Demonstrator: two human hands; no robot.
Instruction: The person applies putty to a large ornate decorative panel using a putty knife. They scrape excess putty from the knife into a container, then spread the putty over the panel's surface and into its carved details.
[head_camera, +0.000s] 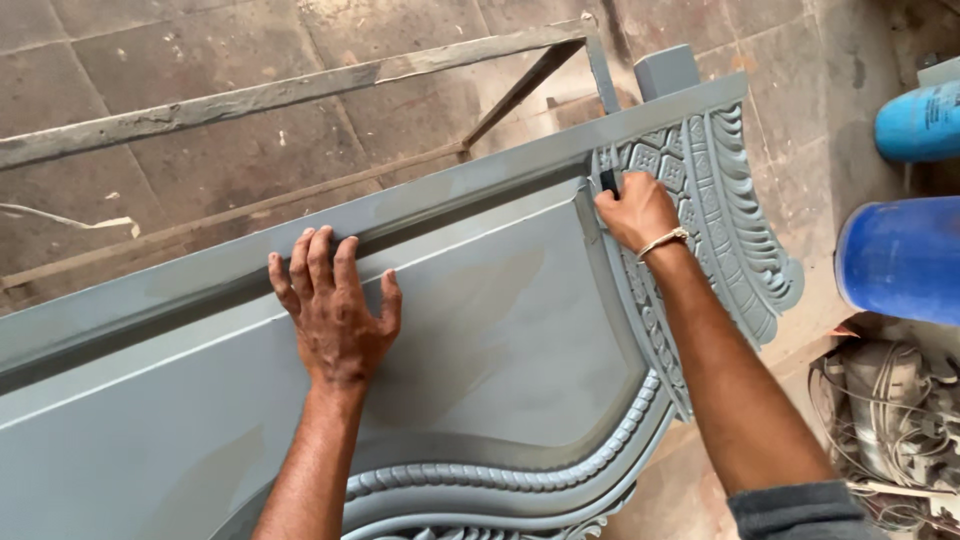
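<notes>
Hands on grey gate panel (500, 330): left hand (335, 310) spread flat, right hand (635, 210) pinching a small dark tool (608, 181), blue drums (900, 255) beside.

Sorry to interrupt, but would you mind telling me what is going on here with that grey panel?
A person is working on a large grey-painted metal gate panel with ornate scrollwork along its edge. The left hand lies flat and open on the smooth sheet, fingers against the frame bar. The right hand is closed around a small dark tool, pressed into the corner where the bar meets the scrollwork. Two blue drums stand on the floor nearby.
</notes>
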